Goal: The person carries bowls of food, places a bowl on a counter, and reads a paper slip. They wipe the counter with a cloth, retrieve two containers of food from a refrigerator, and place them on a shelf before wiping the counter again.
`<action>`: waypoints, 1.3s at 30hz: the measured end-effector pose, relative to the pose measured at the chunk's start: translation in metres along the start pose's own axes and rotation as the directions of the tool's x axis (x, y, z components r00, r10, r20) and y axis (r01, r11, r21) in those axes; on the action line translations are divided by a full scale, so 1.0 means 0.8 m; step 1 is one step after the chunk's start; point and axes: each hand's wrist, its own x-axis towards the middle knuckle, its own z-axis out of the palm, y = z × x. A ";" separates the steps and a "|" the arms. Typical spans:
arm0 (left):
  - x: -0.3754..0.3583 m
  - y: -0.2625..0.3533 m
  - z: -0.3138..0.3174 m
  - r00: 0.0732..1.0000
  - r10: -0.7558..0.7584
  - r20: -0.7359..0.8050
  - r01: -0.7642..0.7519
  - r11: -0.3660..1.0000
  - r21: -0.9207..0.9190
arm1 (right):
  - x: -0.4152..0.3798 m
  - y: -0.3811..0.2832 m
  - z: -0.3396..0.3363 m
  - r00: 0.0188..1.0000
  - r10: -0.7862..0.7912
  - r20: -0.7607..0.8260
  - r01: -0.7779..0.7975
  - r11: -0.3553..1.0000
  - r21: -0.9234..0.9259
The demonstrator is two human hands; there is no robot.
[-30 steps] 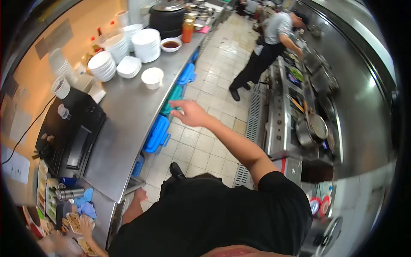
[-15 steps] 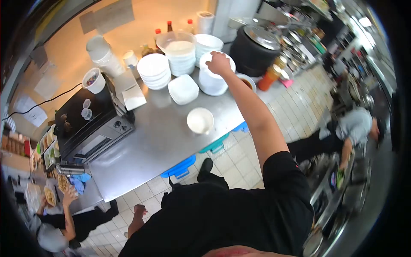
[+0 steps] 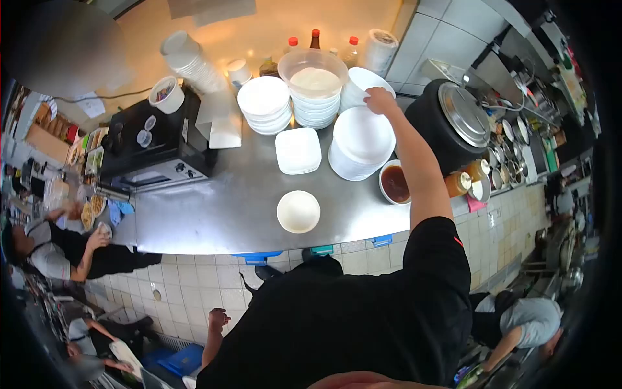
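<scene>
My right hand [image 3: 381, 102] reaches across the counter, its fingers closed at the far rim of the top white bowl [image 3: 364, 133] on the front right stack. The fingertips are partly hidden there. Just behind it stands another white bowl stack [image 3: 363, 84]. My left hand [image 3: 219, 318] hangs low by my side, fingers curled with nothing visible in them. On the counter in front of me sits a single round cream bowl [image 3: 299, 212]. Square white dishes [image 3: 298, 151] lie beyond it. A bowl of dark brown liquid [image 3: 395, 182] stands beside my right forearm.
A large black pot [image 3: 447, 117] with a steel lid stands right, near sauce bottles [image 3: 458, 184]. White bowl stacks [image 3: 264, 104] and a clear tub [image 3: 313, 74] line the back. An oven [image 3: 159, 142] stands left. Co-workers [image 3: 52, 249] [image 3: 528, 324] work on both sides.
My view has turned and come nearer the counter, so the bowls look larger. My right hand stays at the far side of the front right stack. My left hand remains low.
</scene>
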 end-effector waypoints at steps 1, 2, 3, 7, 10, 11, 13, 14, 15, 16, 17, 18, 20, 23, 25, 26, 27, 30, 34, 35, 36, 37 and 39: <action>-0.015 -0.008 0.013 1.000 0.006 -0.004 -0.006 1.000 0.027 | 0.002 0.009 0.002 1.000 -0.016 -0.022 0.016 1.000 0.003; -0.027 -0.018 0.023 1.000 0.012 -0.006 -0.012 0.998 0.055 | 0.007 0.016 -0.001 0.995 -0.069 -0.068 0.071 0.997 0.029; -0.035 -0.026 0.035 1.000 0.022 -0.006 -0.022 0.996 0.082 | 0.010 0.025 -0.005 0.996 -0.050 -0.077 0.055 0.997 0.053; -0.061 -0.038 0.076 0.999 0.037 -0.022 -0.035 0.996 0.087 | 0.026 0.063 -0.040 0.984 -0.108 -0.143 0.127 0.983 0.133; -0.075 -0.041 0.088 0.970 -0.234 -0.070 0.195 0.913 -0.358 | 0.004 0.069 -0.087 0.953 -0.158 -0.261 0.206 0.963 0.172; -0.079 -0.058 0.087 0.977 -0.212 -0.033 0.164 0.837 -0.521 | -0.032 0.053 -0.120 0.938 -0.184 -0.294 0.222 0.970 0.102; -0.095 -0.048 0.095 0.935 -0.318 -0.158 0.232 0.883 -0.408 | -0.097 0.018 -0.155 0.798 -0.323 -0.509 0.367 0.930 -0.014; -0.094 -0.055 0.096 0.940 -0.309 -0.141 0.217 0.865 -0.452 | -0.139 -0.015 -0.183 0.808 -0.331 -0.487 0.369 0.929 -0.019; -0.093 -0.065 0.092 0.947 -0.298 -0.123 0.203 0.847 -0.491 | -0.181 -0.051 -0.205 0.820 -0.334 -0.464 0.366 0.930 -0.023; -0.092 -0.075 0.089 0.952 -0.286 -0.106 0.190 0.828 -0.527 | -0.213 -0.073 -0.217 0.746 -0.451 -0.490 0.464 0.880 -0.104; -0.090 -0.074 0.088 0.956 -0.226 -0.186 0.090 0.832 -0.548 | -0.240 -0.094 -0.224 0.659 -0.560 -0.503 0.550 0.814 -0.186; -0.089 -0.064 0.084 0.949 -0.171 -0.266 -0.008 0.828 -0.561 | -0.264 -0.120 -0.229 0.626 -0.624 -0.467 0.594 0.770 -0.233; -0.077 -0.042 0.069 0.903 -0.070 -0.424 -0.192 0.818 -0.543 | -0.308 -0.177 -0.236 0.532 -0.743 -0.406 0.707 0.654 -0.271; -0.057 0.009 0.025 0.790 0.189 -0.583 -0.584 0.523 -0.621 | -0.362 -0.269 -0.223 0.357 -0.889 -0.285 0.862 0.431 -0.265; -0.113 0.098 -0.022 0.834 0.182 -0.521 -0.551 0.348 -0.759 | -0.394 -0.342 -0.200 0.174 -0.952 -0.252 0.946 0.232 -0.225; -0.144 0.125 -0.044 0.822 0.271 -0.501 -0.565 0.267 -0.781 | -0.412 -0.383 -0.187 0.091 -0.976 -0.198 0.963 0.137 -0.231; -0.173 0.139 -0.065 0.802 0.381 -0.460 -0.559 0.210 -0.802 | -0.432 -0.425 -0.172 0.014 -0.986 -0.167 0.976 0.050 -0.214; -0.253 0.137 -0.125 0.656 0.670 -0.346 -0.572 0.143 -0.808 | -0.501 -0.556 -0.125 -0.213 -0.975 -0.056 0.974 -0.207 -0.090; -0.296 0.043 -0.171 0.728 0.605 -0.322 -0.457 0.078 -0.886 | -0.593 -0.712 -0.045 -0.474 -0.880 0.002 0.874 -0.471 0.120; -0.306 0.017 -0.182 0.825 0.510 -0.245 -0.354 0.127 -0.927 | -0.614 -0.747 -0.025 -0.535 -0.845 0.024 0.835 -0.523 0.171; -0.305 -0.017 -0.195 0.885 0.416 -0.209 -0.261 0.070 -0.963 | -0.637 -0.780 -0.004 -0.586 -0.809 0.043 0.795 -0.563 0.224; -0.300 -0.052 -0.202 0.904 0.377 -0.203 -0.234 0.040 -0.971 | -0.656 -0.811 0.017 -0.622 -0.782 0.045 0.765 -0.594 0.249; -0.291 -0.121 -0.215 0.937 0.304 -0.174 -0.177 -0.017 -0.984 | -0.689 -0.870 0.058 -0.681 -0.731 0.044 0.707 -0.640 0.301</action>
